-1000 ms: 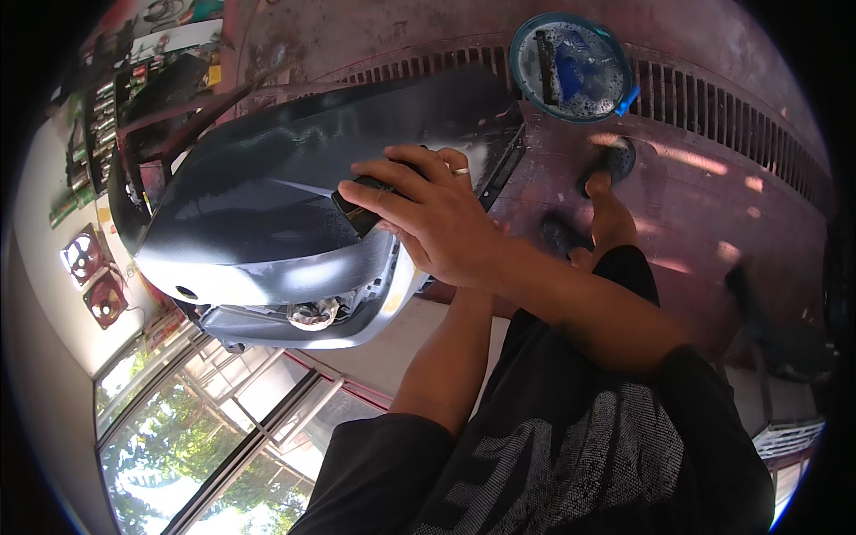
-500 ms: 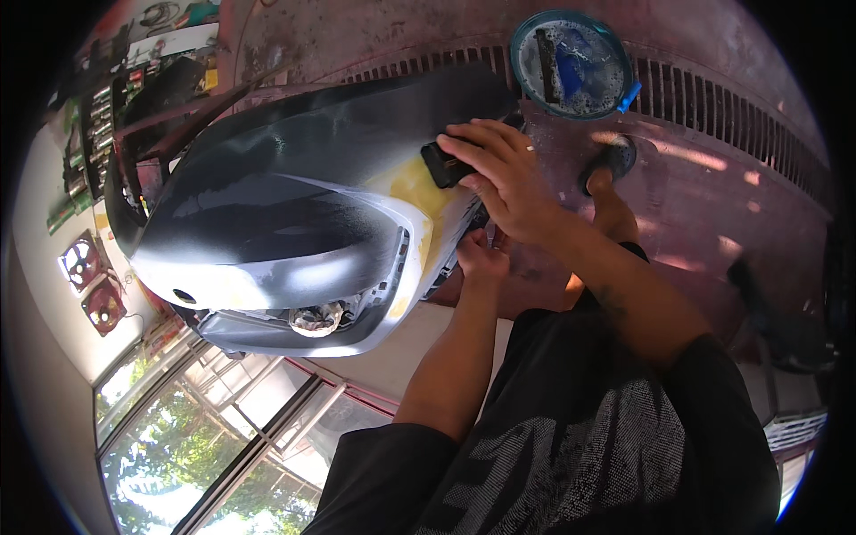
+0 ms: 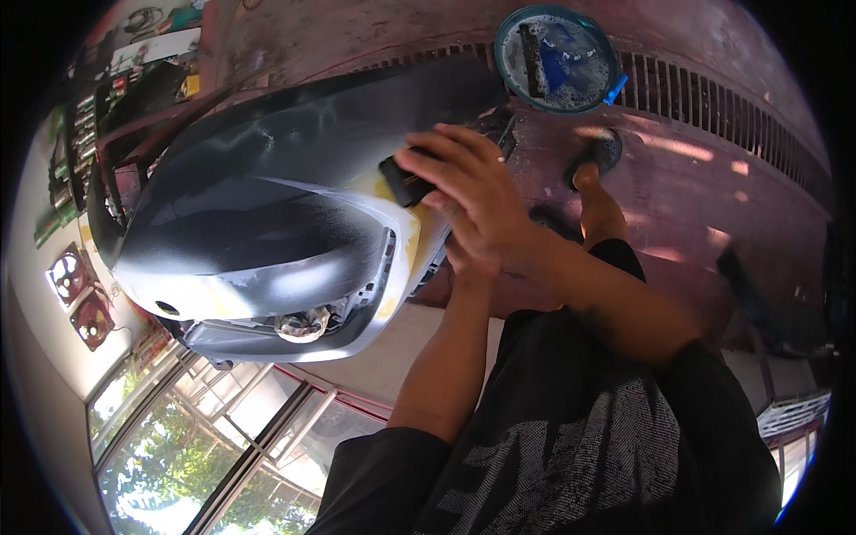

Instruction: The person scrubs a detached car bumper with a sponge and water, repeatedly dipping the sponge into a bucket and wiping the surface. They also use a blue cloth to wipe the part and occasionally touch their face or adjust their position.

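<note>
A car bumper [image 3: 294, 209] in grey and black primer, with whitish patches and yellow filler near its right end, lies across the middle left of the head view. My right hand [image 3: 481, 201] is closed round a black sanding block [image 3: 403, 185], pressed on the yellow patch. Just below it, my left hand [image 3: 471, 266] is at the bumper's near edge. The right hand covers most of its fingers, which showed curled at that edge a moment earlier. A round part in crumpled covering [image 3: 301, 325] sits in the bumper's lower opening.
Beyond the bumper's right end stands a teal basin [image 3: 508, 85] of soapy water, with a dark strip and a blue piece inside. A slotted floor drain [image 3: 687, 98] runs past it. Shelves of tools [image 3: 85, 143] and two fans [image 3: 67, 276] are at the left, windows [image 3: 178, 446] below.
My right hand has slid the sanding block leftward and slightly down over the yellow patch. It now hides more of my left hand. The whole view has shifted a little.
</note>
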{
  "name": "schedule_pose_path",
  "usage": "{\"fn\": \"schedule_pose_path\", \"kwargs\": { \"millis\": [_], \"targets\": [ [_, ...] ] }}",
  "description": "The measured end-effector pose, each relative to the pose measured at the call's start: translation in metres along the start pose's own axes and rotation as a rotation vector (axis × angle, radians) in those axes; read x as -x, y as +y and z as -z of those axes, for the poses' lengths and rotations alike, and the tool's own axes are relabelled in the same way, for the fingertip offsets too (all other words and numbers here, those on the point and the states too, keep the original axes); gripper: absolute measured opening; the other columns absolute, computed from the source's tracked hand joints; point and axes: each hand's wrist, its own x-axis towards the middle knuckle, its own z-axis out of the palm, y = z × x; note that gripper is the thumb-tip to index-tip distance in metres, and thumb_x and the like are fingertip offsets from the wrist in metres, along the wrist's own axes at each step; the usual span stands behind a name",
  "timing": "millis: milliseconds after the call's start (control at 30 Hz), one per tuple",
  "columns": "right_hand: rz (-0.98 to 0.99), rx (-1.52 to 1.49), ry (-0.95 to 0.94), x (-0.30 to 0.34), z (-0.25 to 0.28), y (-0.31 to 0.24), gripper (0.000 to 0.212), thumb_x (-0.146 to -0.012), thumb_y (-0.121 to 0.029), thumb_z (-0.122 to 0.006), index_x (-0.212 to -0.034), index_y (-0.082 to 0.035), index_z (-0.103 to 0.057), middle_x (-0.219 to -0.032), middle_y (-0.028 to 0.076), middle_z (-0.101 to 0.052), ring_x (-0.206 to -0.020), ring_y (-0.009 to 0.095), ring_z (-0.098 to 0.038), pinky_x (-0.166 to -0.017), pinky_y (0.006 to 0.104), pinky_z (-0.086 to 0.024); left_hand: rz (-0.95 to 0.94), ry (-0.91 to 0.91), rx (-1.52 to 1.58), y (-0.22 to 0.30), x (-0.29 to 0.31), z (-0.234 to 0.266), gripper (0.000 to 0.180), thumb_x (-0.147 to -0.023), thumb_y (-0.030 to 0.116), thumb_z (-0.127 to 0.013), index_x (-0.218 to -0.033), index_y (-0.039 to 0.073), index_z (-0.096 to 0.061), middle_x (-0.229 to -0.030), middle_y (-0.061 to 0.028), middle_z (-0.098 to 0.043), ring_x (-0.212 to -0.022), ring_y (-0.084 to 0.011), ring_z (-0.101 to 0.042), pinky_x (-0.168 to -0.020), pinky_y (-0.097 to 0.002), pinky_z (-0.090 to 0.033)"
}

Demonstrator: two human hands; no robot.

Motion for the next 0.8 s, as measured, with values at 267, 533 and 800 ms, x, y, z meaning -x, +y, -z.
{"fn": "schedule_pose_path", "kwargs": {
  "millis": [267, 533, 800],
  "targets": [
    [0.012, -0.020, 0.032, 0.016, -0.005, 0.027, 0.061, -0.092, -0.010, -0.077, -0.151, -0.023, -0.068, -0.154, 0.005, -0.065, -0.146, 0.037, -0.054, -0.119, 0.0518, -0.043, 0.115, 0.229, 0.435, 0.003, -0.006, 0.000, 0.056, -0.109, 0.033, -0.047, -0.162, 0.014, -0.049, -0.154, -0.0113, -0.058, -0.148, -0.0264, -0.053, -0.124, -0.0537, -0.044],
    [0.061, -0.022, 0.043, 0.011, -0.011, -0.013, 0.060, -0.094, -0.008, -0.076, -0.150, -0.023, -0.067, -0.153, 0.007, -0.065, -0.147, 0.036, -0.054, -0.118, 0.0535, -0.044, 0.104, 0.338, 0.574, 0.008, 0.027, -0.015, 0.054, -0.114, 0.043, -0.046, -0.156, 0.010, -0.051, -0.158, -0.0133, -0.055, -0.144, -0.0315, -0.056, -0.123, -0.0510, -0.045],
    [-0.152, 0.116, -0.138, 0.056, 0.061, 0.027, 0.096, -0.088, -0.026, -0.082, -0.172, -0.015, -0.038, -0.128, 0.017, -0.073, -0.120, 0.038, -0.069, -0.105, 0.0510, -0.052, 0.148, 0.434, 0.556, 0.010, -0.008, -0.006, 0.042, -0.107, 0.026, -0.051, -0.143, 0.006, -0.060, -0.148, -0.0158, -0.061, -0.138, -0.0327, -0.060, -0.113, -0.0518, -0.055]
  ]
}}
